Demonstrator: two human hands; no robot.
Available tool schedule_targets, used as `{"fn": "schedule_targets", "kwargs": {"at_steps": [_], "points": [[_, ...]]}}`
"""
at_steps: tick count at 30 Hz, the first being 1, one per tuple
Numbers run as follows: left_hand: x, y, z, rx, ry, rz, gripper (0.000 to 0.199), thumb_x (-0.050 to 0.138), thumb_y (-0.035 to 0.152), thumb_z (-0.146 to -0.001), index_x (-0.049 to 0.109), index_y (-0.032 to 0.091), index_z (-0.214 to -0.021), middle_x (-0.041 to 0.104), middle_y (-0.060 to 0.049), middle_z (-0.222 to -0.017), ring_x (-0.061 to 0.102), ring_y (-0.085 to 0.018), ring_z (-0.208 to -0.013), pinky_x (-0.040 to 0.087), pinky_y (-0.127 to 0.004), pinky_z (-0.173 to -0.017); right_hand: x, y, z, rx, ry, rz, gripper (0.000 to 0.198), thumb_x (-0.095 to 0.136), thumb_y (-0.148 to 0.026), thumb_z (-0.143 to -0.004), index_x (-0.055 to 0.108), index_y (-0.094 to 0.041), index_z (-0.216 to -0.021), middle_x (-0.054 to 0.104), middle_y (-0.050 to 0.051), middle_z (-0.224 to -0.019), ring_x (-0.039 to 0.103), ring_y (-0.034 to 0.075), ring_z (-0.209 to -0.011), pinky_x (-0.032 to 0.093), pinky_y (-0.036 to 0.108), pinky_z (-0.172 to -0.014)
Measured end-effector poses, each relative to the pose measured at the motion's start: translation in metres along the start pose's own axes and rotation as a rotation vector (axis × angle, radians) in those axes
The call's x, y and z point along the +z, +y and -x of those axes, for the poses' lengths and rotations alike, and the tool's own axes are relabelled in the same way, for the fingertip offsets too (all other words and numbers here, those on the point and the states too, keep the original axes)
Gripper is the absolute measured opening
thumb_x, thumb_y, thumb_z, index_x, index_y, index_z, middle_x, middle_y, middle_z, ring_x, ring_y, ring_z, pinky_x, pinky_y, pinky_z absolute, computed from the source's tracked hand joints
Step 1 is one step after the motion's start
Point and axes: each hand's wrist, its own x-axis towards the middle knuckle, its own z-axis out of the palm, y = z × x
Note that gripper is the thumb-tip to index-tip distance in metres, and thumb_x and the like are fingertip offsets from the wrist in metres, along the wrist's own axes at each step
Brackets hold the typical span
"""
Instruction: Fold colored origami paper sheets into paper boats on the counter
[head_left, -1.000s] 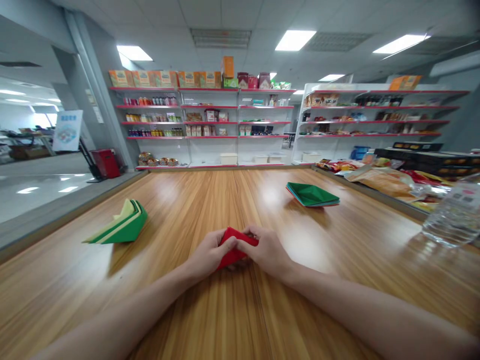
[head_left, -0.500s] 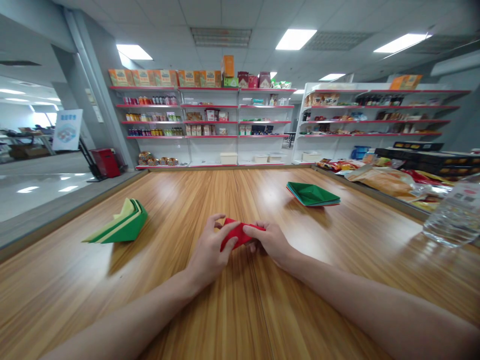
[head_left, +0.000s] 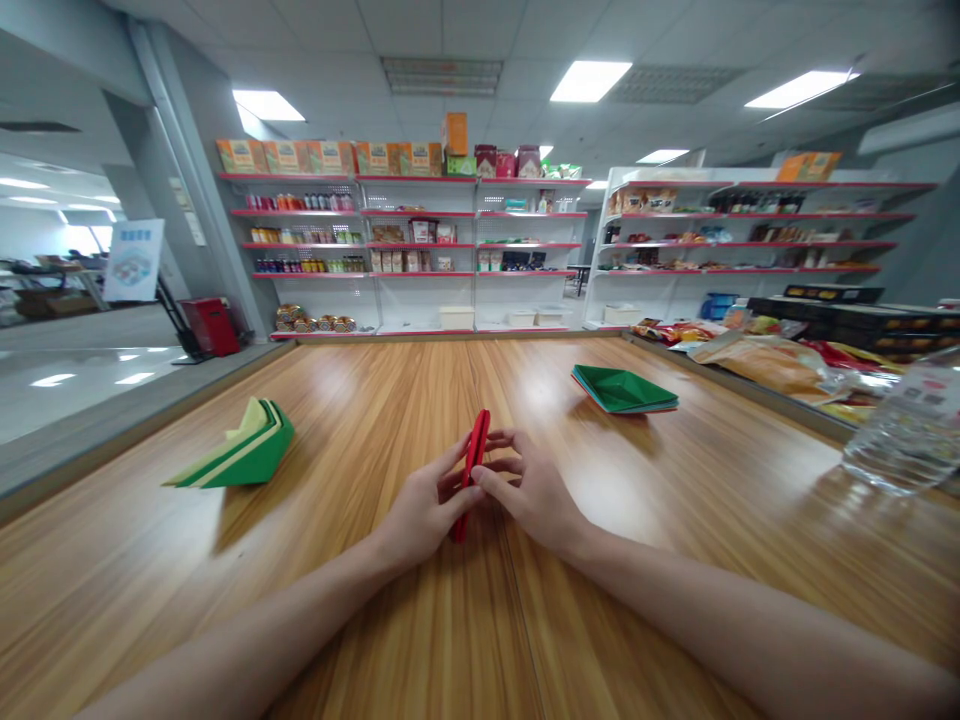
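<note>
A folded red paper [head_left: 477,445] stands on edge between my hands at the middle of the wooden table [head_left: 360,620]. Its narrow layered side faces me, with the far end tipped slightly right. My left hand [head_left: 424,505] pinches it from the left, thumb near the lower part. From the right, my right hand [head_left: 536,495] grips it with thumb and fingers. To the left lie nested folded papers [head_left: 259,450] in green and pale yellow. At the right rests a stack of folded papers [head_left: 626,388], green on top with other colours beneath.
A clear plastic bottle [head_left: 904,430] stands at the right edge. Beyond it lie snack packets [head_left: 757,360] and black boxes [head_left: 847,320]. Shelves [head_left: 420,245] of goods line the back, past the table's far edge.
The red paper has turned from lying broad side up to standing on edge, its length pointing away from me. Both hands have shifted their grip to its two sides.
</note>
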Motion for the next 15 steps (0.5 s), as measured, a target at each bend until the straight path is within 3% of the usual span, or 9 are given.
{"fn": "schedule_targets", "kwargs": {"at_steps": [11, 15], "points": [[-0.002, 0.01, 0.001, -0.031, -0.025, 0.097, 0.056, 0.061, 0.026, -0.085, 0.043, 0.024, -0.138, 0.055, -0.011, -0.132, 0.056, -0.025, -0.117, 0.045, -0.043, -0.098, -0.005, 0.003, -0.001, 0.041, -0.042, -0.055, 0.043, 0.064, -0.035, -0.08, 0.053, -0.02, -0.119, 0.064, 0.01, -0.112, 0.07, 0.019, -0.081, 0.059, 0.031, -0.068], [-0.007, 0.01, -0.002, -0.088, 0.126, 0.249, 0.046, 0.064, 0.026, -0.082, 0.055, 0.023, -0.127, 0.062, -0.011, -0.122, 0.065, -0.023, -0.099, 0.055, -0.036, -0.08, -0.005, 0.004, -0.003, 0.058, -0.05, -0.132, 0.038, 0.059, -0.033, -0.083, 0.055, -0.02, -0.119, 0.069, 0.007, -0.098, 0.07, 0.018, -0.078, 0.06, 0.033, -0.07]]}}
